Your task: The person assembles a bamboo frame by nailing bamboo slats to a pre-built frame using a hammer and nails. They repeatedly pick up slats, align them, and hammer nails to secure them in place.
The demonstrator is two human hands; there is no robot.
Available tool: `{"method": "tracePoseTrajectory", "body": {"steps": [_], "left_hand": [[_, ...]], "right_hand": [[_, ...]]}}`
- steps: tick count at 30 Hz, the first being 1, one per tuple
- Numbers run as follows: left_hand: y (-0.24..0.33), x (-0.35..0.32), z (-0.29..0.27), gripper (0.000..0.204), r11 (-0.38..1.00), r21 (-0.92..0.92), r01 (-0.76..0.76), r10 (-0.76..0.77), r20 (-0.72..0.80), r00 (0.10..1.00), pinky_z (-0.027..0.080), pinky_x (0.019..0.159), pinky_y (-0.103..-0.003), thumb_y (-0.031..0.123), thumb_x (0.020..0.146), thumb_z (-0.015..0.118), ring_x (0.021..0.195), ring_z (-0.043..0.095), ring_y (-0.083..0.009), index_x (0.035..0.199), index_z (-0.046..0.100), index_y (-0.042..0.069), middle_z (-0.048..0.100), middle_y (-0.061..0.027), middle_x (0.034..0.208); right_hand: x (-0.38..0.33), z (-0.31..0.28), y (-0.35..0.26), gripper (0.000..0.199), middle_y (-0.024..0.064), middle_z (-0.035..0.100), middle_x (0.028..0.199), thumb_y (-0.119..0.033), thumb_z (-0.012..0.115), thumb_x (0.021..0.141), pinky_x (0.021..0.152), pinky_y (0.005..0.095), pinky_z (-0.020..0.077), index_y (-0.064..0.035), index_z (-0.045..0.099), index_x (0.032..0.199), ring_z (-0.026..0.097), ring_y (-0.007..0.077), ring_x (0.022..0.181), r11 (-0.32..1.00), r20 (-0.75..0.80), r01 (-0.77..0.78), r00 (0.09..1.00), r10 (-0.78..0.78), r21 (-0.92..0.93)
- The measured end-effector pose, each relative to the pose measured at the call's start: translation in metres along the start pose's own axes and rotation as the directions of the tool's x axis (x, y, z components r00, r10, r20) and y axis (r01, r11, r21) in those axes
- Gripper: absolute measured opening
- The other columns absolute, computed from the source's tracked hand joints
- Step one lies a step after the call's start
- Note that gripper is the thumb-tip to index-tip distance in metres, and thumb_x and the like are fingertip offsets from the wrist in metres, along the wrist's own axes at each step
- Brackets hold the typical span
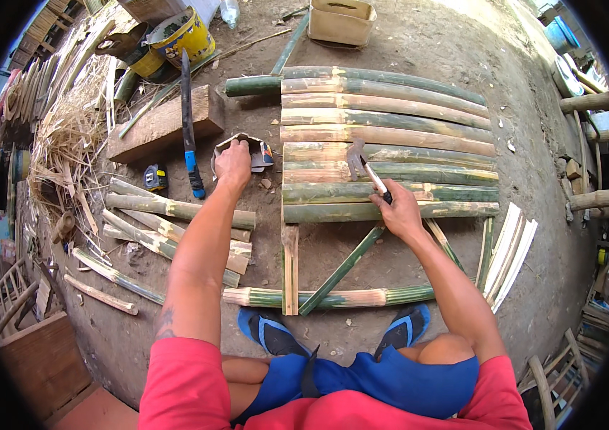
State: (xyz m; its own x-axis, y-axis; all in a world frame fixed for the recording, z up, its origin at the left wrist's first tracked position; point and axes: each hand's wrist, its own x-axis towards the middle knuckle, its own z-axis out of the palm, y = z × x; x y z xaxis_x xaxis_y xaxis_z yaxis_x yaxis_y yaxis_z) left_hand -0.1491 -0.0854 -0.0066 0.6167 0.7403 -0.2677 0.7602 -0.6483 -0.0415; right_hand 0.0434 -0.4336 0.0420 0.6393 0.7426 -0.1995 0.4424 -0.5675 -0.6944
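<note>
My right hand point(400, 209) is wrapped round the handle of a claw hammer point(357, 162), its metal head over the bamboo slats. These split green and tan slats point(390, 172) lie side by side as a panel on a bamboo frame in front of me. To the left of the panel, my left hand point(233, 166) dips into a small, low, torn-edged container point(259, 155) on the ground. Its fingers look bunched together, and their tips and whatever they touch are hidden. A long dark blade with a blue-and-black handle point(191, 163) lies just left of the container.
A wooden block point(164, 125), a tape measure point(154, 177) and cut bamboo pieces point(175, 208) lie on the left. Yellow buckets point(188, 41) and a beige box point(341, 23) stand at the back. Pale strips point(511, 256) lie right; a bamboo pole point(362, 297) runs before my feet.
</note>
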Motion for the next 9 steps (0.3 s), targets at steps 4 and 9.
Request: {"method": "tracePoseTrajectory", "body": {"steps": [4,9], "left_hand": [[-0.004,-0.004,0.005,0.023,1.0,-0.011,-0.019,0.018,-0.058,0.998,0.059,0.085,-0.049,0.01,0.101,0.048,0.107,0.072,-0.0356,0.115,0.067,0.008,0.067,-0.0149,0.122],[-0.014,-0.004,-0.014,0.036,0.998,-0.055,-0.024,0.027,0.039,0.999,0.057,0.091,-0.051,0.034,0.096,0.069,0.113,0.07,-0.0378,0.121,0.065,0.009,0.064,-0.015,0.133]], "right_hand": [[-0.003,0.004,0.006,0.032,0.0184,0.068,0.096,-0.025,0.075,0.091,0.079,0.047,0.0499,-0.0047,0.067,0.114,0.065,0.0413,0.091,0.999,-0.016,0.028,0.999,-0.027,0.023],[-0.016,-0.016,0.012,0.039,0.0196,0.07,0.1,-0.028,0.076,0.09,0.081,0.0453,0.051,-0.0062,0.068,0.121,0.068,0.0377,0.093,0.994,0.045,-0.07,0.997,0.067,0.085]]}}
